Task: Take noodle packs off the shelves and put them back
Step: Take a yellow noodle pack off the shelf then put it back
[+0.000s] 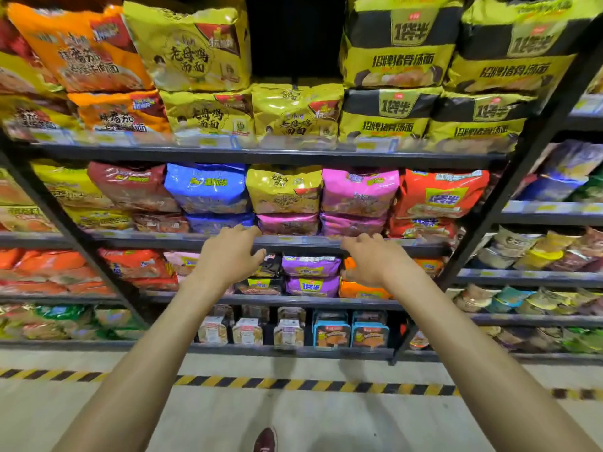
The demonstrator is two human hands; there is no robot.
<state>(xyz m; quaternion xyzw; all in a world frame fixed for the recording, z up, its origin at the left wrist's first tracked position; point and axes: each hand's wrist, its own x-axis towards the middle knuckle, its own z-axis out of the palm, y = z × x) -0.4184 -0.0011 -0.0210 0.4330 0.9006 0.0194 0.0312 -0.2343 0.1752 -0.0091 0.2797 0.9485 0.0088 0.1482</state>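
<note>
Both my arms reach out toward a shelf unit packed with noodle packs. My left hand [230,254] hovers with loosely spread fingers in front of the second shelf's edge [293,240], just below a blue pack [207,187] and a pink pack [287,223]. My right hand [375,257] hangs at the same height, fingers relaxed, under a stacked pink pack [359,194]. Neither hand holds anything. A yellow pack [284,189] sits between the blue and pink stacks. Purple packs [311,275] lie on the shelf below, between my hands.
The top shelf holds large yellow packs [295,114] with a dark gap [295,37] above the middle one. Boxed noodle bowls [288,331] fill the bottom shelf. A black upright post [509,190] divides off the neighbouring unit. Yellow-black floor tape [293,383] runs across the floor.
</note>
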